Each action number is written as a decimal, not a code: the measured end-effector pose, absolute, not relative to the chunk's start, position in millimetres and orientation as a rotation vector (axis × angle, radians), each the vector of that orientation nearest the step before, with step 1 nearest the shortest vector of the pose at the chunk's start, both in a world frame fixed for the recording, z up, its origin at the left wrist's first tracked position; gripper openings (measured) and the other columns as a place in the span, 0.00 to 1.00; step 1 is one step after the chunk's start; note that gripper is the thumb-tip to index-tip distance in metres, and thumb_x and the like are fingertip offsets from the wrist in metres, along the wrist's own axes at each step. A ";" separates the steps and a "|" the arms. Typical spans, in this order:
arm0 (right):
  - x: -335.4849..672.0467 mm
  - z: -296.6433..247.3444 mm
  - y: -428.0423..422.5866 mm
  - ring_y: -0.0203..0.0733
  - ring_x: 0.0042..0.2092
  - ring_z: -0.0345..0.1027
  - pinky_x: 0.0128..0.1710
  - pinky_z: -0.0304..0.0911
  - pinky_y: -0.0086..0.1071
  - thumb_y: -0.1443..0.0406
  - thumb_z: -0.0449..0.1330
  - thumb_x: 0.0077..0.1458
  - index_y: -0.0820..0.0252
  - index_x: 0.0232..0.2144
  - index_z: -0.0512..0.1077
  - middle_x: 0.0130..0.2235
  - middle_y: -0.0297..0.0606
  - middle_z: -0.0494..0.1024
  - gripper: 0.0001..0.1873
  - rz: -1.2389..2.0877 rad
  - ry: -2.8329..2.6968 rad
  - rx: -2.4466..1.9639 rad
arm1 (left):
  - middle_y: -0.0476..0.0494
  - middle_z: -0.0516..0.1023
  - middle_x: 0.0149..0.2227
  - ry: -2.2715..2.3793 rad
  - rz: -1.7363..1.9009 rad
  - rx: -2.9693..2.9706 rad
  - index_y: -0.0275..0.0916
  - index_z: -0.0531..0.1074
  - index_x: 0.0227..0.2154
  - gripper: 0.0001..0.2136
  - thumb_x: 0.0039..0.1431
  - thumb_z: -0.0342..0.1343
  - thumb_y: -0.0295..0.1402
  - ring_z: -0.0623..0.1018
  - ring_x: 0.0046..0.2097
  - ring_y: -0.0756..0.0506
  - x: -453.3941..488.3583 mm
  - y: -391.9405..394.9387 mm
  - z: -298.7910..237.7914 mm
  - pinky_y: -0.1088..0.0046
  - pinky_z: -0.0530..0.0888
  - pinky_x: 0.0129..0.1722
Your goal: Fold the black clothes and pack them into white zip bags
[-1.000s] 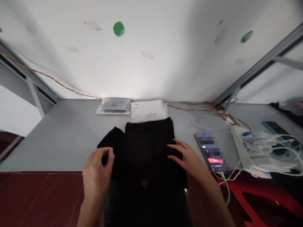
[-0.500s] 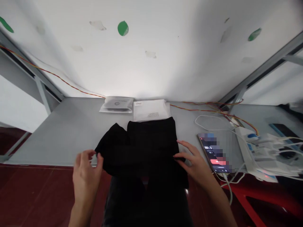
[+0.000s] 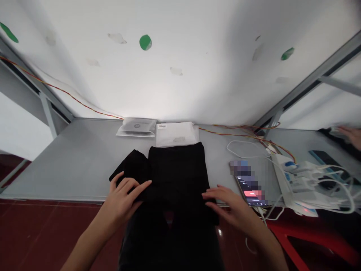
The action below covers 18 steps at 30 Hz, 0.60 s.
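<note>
A black garment [image 3: 177, 169] lies across the front of the grey table and hangs over its near edge; its exact kind is hard to make out in the dark folds. One part sticks out at the left. My left hand [image 3: 124, 195] rests on that left part, palm down with fingers spread. At the garment's right edge, my right hand [image 3: 225, 201] touches the cloth with its fingers stretched out and the thumb a little apart. The lower part of the garment blends into the dark clothing on my lap.
Behind the garment lie a translucent pouch [image 3: 137, 127] and a flat white package [image 3: 176, 134]. To the right are a phone [image 3: 251, 184], a white cable, and a power strip [image 3: 282, 177] crowded with chargers. Another person's hand [image 3: 352, 135] shows at the far right.
My left hand has moved right, from the garment's left corner onto the cloth, and its fingers have spread. My right hand has slid slightly lower along the right edge. Another person's hand has appeared.
</note>
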State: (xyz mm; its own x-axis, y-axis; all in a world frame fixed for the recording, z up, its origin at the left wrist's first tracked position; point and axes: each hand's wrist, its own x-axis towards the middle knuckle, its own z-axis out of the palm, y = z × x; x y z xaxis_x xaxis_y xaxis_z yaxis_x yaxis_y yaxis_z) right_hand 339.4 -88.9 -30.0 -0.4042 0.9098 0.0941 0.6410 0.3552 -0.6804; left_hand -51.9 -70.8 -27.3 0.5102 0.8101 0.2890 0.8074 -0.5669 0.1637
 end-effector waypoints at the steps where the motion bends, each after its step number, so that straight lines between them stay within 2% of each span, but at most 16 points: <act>1: 338.3 -31.9 -81.6 0.51 0.56 0.75 0.61 0.67 0.55 0.60 0.59 0.66 0.43 0.53 0.77 0.54 0.38 0.82 0.15 0.673 -2.146 -1.354 | 0.48 0.78 0.38 1.444 0.547 2.742 0.53 0.72 0.59 0.24 0.64 0.53 0.24 0.79 0.43 0.45 -53.3 -76.2 -27.1 0.43 0.58 0.67; 3: 334.8 -37.4 -63.9 0.53 0.63 0.68 0.62 0.66 0.55 0.62 0.57 0.66 0.45 0.56 0.75 0.62 0.38 0.75 0.18 0.451 -2.153 -1.380 | 0.48 0.77 0.35 1.365 0.557 2.793 0.53 0.78 0.51 0.17 0.65 0.54 0.26 0.78 0.41 0.45 -55.6 -89.1 -25.4 0.48 0.66 0.63; 5: 330.9 -44.3 -46.4 0.54 0.69 0.60 0.64 0.61 0.58 0.65 0.55 0.66 0.45 0.60 0.72 0.66 0.36 0.70 0.22 0.286 -2.225 -1.404 | 0.46 0.78 0.35 1.237 0.516 2.814 0.49 0.81 0.44 0.08 0.64 0.60 0.36 0.79 0.39 0.44 -58.0 -101.8 -22.2 0.56 0.75 0.52; 6: 329.2 -47.9 -39.3 0.54 0.70 0.58 0.65 0.59 0.59 0.66 0.54 0.66 0.45 0.61 0.71 0.66 0.36 0.70 0.23 0.238 -2.271 -1.413 | 0.45 0.79 0.35 1.200 0.517 2.802 0.48 0.81 0.42 0.08 0.62 0.62 0.40 0.79 0.38 0.44 -59.0 -106.8 -20.4 0.60 0.77 0.46; 8: 326.3 -54.4 -29.8 0.53 0.68 0.61 0.65 0.58 0.59 0.68 0.52 0.67 0.45 0.63 0.68 0.64 0.36 0.74 0.25 0.201 -2.342 -1.434 | 0.44 0.80 0.36 1.246 0.607 2.750 0.46 0.81 0.40 0.07 0.63 0.62 0.40 0.79 0.36 0.45 -58.1 -111.1 -17.3 0.67 0.77 0.37; 9: 325.1 -56.8 -27.5 0.52 0.65 0.66 0.64 0.59 0.58 0.69 0.51 0.67 0.46 0.63 0.68 0.61 0.37 0.76 0.26 0.200 -2.357 -1.449 | 0.45 0.81 0.36 1.308 0.673 2.720 0.46 0.80 0.42 0.06 0.65 0.60 0.37 0.79 0.36 0.45 -55.5 -109.4 -16.3 0.69 0.76 0.36; 11: 322.9 -58.9 -26.8 0.51 0.56 0.74 0.60 0.64 0.54 0.70 0.49 0.68 0.49 0.62 0.69 0.56 0.39 0.81 0.25 0.210 -2.347 -1.478 | 0.43 0.81 0.43 1.437 0.751 2.684 0.47 0.79 0.48 0.10 0.67 0.57 0.33 0.80 0.42 0.44 -45.1 -96.9 -15.1 0.68 0.77 0.42; 14: 320.2 -53.2 -28.0 0.51 0.47 0.77 0.51 0.69 0.49 0.68 0.47 0.69 0.53 0.61 0.71 0.47 0.43 0.83 0.24 0.228 -2.272 -1.520 | 0.39 0.76 0.58 1.493 0.619 2.724 0.49 0.72 0.60 0.20 0.66 0.59 0.36 0.76 0.58 0.36 -23.3 -59.4 -12.1 0.57 0.75 0.54; 16: 318.7 -43.4 -24.6 0.52 0.47 0.76 0.49 0.71 0.48 0.66 0.45 0.70 0.53 0.61 0.70 0.47 0.44 0.83 0.24 0.244 -2.185 -1.541 | 0.39 0.77 0.58 1.466 0.513 2.757 0.48 0.75 0.56 0.16 0.67 0.58 0.35 0.76 0.58 0.36 -11.5 -29.1 -6.2 0.56 0.74 0.54; 18: 315.7 -29.9 -16.2 0.51 0.49 0.76 0.50 0.71 0.46 0.64 0.44 0.71 0.53 0.63 0.68 0.50 0.44 0.82 0.24 0.266 -2.078 -1.550 | 0.40 0.81 0.49 1.478 0.483 2.756 0.46 0.79 0.48 0.10 0.69 0.54 0.33 0.80 0.50 0.39 -3.5 -1.7 3.6 0.59 0.75 0.52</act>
State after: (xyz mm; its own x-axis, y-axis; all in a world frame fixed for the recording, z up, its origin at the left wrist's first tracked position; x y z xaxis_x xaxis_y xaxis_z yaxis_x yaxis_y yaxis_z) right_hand 315.7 -16.2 -29.9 -0.2022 0.9342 0.2941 0.8302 0.3228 -0.4545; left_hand -3.5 -1.7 3.6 0.5173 0.8099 0.2765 0.8169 -0.5636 0.1224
